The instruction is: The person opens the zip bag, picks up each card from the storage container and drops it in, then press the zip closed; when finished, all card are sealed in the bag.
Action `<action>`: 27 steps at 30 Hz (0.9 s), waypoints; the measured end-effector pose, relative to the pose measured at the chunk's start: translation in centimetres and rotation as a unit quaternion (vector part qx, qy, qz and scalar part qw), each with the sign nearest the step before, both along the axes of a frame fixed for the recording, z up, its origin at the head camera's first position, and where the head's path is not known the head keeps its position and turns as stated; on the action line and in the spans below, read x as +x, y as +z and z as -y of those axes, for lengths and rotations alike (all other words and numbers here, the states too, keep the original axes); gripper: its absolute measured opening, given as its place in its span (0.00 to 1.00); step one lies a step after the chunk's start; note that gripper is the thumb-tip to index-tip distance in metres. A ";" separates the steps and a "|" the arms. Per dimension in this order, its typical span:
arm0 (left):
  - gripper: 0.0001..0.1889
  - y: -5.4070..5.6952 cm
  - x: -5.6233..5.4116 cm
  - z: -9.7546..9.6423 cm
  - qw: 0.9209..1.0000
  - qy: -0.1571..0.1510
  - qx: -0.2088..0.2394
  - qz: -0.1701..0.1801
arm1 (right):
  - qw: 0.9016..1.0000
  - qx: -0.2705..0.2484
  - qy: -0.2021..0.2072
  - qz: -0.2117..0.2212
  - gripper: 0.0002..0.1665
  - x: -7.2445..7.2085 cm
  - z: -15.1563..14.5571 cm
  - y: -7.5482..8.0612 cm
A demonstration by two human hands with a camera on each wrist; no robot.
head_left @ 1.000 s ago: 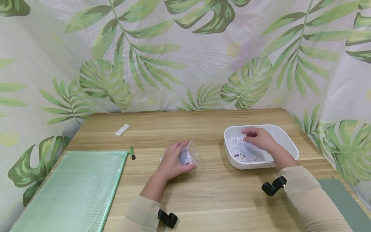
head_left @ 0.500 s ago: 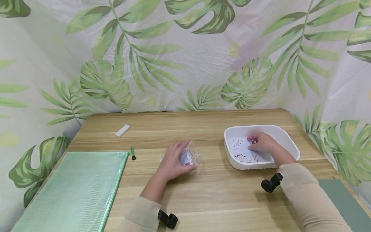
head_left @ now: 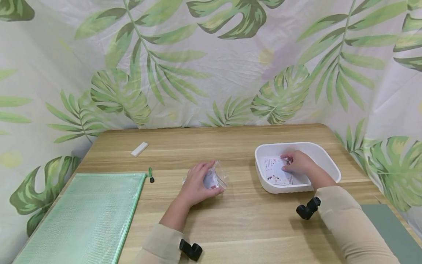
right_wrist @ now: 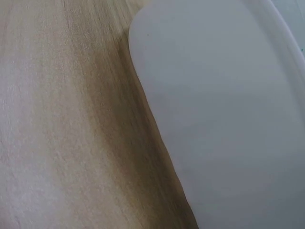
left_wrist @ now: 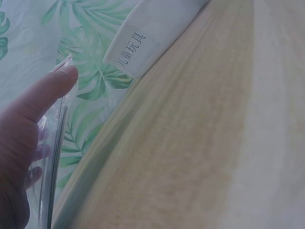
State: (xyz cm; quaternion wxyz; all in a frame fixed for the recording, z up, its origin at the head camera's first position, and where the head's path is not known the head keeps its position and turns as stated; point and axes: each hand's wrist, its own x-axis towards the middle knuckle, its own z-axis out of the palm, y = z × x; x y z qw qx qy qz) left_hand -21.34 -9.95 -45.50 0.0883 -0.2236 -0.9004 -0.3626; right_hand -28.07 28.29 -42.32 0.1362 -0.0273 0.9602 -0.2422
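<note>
My left hand (head_left: 196, 185) grips a clear zip bag (head_left: 212, 179) with printed cards inside, over the middle of the table. In the left wrist view the thumb presses along the edge of the bag (left_wrist: 55, 143), and the fingers show through the plastic. To the right, my right hand (head_left: 300, 162) reaches down into a white plastic basin (head_left: 268, 190). Its thumb and fingers pinch the edge of a printed card (head_left: 277, 176) lying in there. The right wrist view has only the outer wall of the basin (right_wrist: 214, 119); the hand is out of it.
A green mesh zip pouch (head_left: 82, 216) lies at the left, with a small black-and-green pull (head_left: 151, 176) by its corner. Behind it is a white block (head_left: 139, 149). A grey-green mat (head_left: 390, 227) lies at the right edge. A leaf-print cloth (head_left: 230, 73) hangs behind the table.
My right hand has gone from above the card down onto its right edge, fingers closing on it. The left hand and the zip bag have stayed put.
</note>
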 end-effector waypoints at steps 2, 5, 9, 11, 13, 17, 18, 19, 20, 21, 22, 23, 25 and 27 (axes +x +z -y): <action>0.49 0.0 0.0 0.0 1.000 0.000 0.000 -0.002 | 1.000 0.003 -0.002 0.002 0.30 0.0 0.0 0.0; 0.49 -0.1 0.0 0.0 1.000 0.000 -0.002 -0.003 | 1.000 0.003 0.004 -0.001 0.29 0.0 0.0 -0.1; 0.49 -0.2 0.0 0.0 1.000 0.000 -0.002 -0.005 | 1.000 -0.002 0.011 -0.018 0.26 0.0 0.1 -0.2; 0.49 -0.2 -0.1 0.0 1.000 0.000 -0.002 -0.007 | 1.000 -0.005 0.007 -0.022 0.25 0.0 0.1 -0.2; 0.49 -0.2 -0.1 0.0 1.000 -0.001 -0.001 -0.009 | 1.000 -0.004 -0.006 -0.018 0.24 -0.1 0.0 -0.1; 0.48 -0.2 0.0 0.0 1.000 0.000 0.001 -0.009 | 0.999 -0.005 -0.034 -0.015 0.17 0.1 -0.1 0.3; 0.48 -0.3 0.0 0.0 1.000 0.000 0.001 -0.008 | 0.999 -0.007 -0.039 -0.015 0.16 0.1 -0.1 0.5; 0.48 -0.3 -0.1 0.0 1.000 0.000 0.002 -0.007 | 0.999 -0.010 -0.041 -0.018 0.14 0.2 -0.2 0.7; 0.48 -0.3 -0.1 0.0 1.000 0.000 0.002 -0.006 | 0.999 -0.016 -0.041 -0.019 0.13 0.3 -0.3 0.9; 0.48 -0.3 -0.1 0.0 1.000 0.000 0.002 -0.006 | 0.999 -0.023 -0.041 -0.018 0.12 0.4 -0.4 1.1; 0.49 -0.3 -0.1 0.0 1.000 0.000 0.003 -0.005 | 0.999 -0.029 -0.041 -0.017 0.12 0.4 -0.5 1.4; 0.49 -0.3 -0.1 0.0 1.000 0.000 0.002 -0.005 | 0.998 -0.038 -0.042 -0.013 0.12 0.5 -0.6 1.6; 0.49 -0.3 -0.1 0.0 1.000 0.001 0.002 -0.003 | 0.998 -0.056 -0.039 -0.006 0.14 0.7 -0.9 2.2; 0.49 -0.2 -0.1 0.0 1.000 0.002 0.002 -0.005 | 0.997 -0.070 -0.033 -0.001 0.17 0.9 -1.1 2.9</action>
